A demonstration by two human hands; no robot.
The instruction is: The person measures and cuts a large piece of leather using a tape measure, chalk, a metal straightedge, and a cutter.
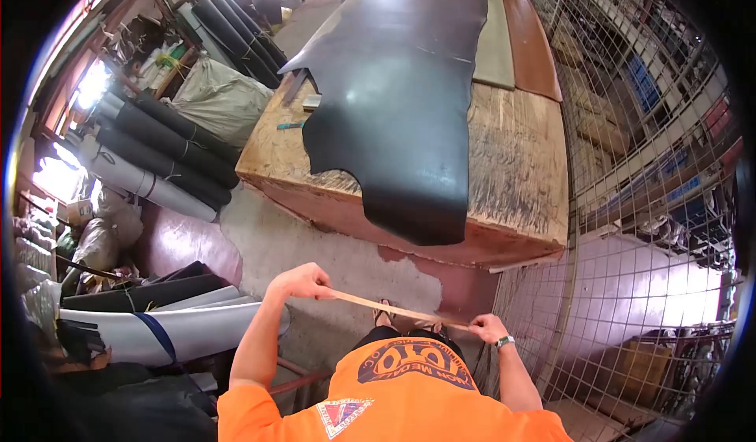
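A thin tan strip (pixel 398 310) is stretched taut between my two hands, in front of my orange shirt. My left hand (pixel 303 282) pinches its left end, held higher. Lower down, my right hand (pixel 490 329), with a watch on the wrist, grips the right end. Beyond the hands stands a wooden table (pixel 520 151). A large black leather hide (pixel 402 88) lies along it and droops over the near edge. Both hands are well short of the table.
A wire mesh partition (pixel 630 166) runs close along the right. Dark and grey material rolls (pixel 165 151) and sacks (pixel 213 96) are stacked at the left. More rolls, one white (pixel 181 328), lie by my left arm. Small tools (pixel 291 125) sit on the table's left edge.
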